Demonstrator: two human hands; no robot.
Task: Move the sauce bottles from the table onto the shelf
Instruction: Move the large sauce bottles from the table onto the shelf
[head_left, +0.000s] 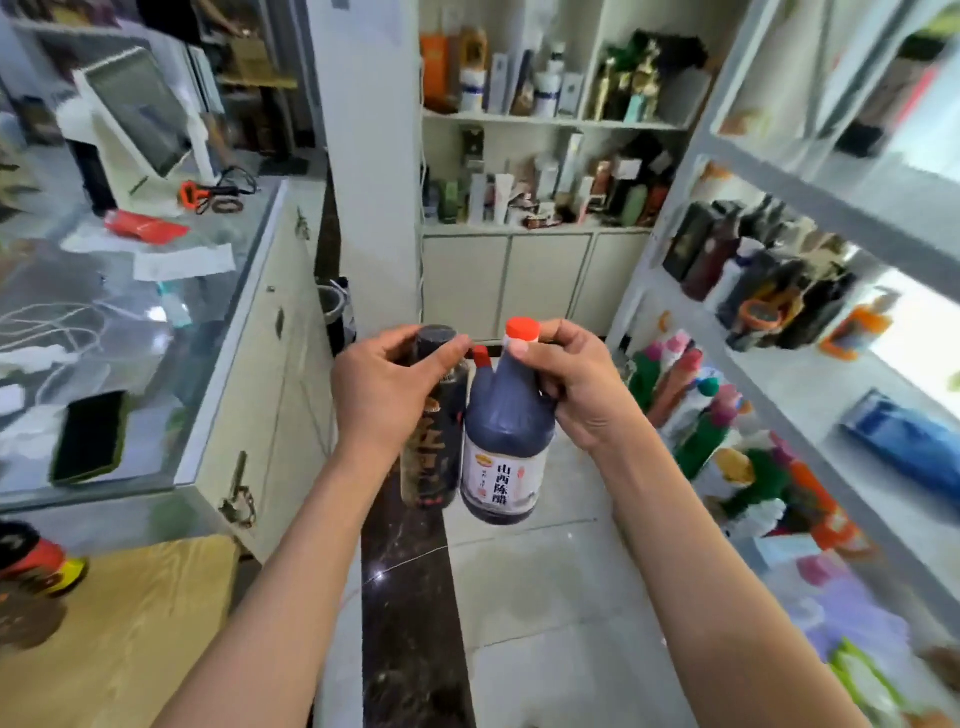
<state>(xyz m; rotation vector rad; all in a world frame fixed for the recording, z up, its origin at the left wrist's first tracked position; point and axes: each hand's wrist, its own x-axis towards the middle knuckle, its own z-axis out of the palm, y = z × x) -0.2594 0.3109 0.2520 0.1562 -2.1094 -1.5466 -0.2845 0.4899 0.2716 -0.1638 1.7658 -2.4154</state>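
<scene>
Both arms are stretched out over the floor, 2 bottles held side by side and touching, in the air. The left hand (384, 387) curls round the neck of a dark bottle (434, 441); the right hand (569, 382) grips the vinegar bottle (501, 457) under its orange cap. The shelf (810, 374) stands at right, seemingly crowded with bottles, though blurred.

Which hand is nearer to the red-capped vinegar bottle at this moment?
Right. The right hand grips the red-capped vinegar bottle at its neck. The left hand is beside it on the left, holding a dark bottle.
</scene>
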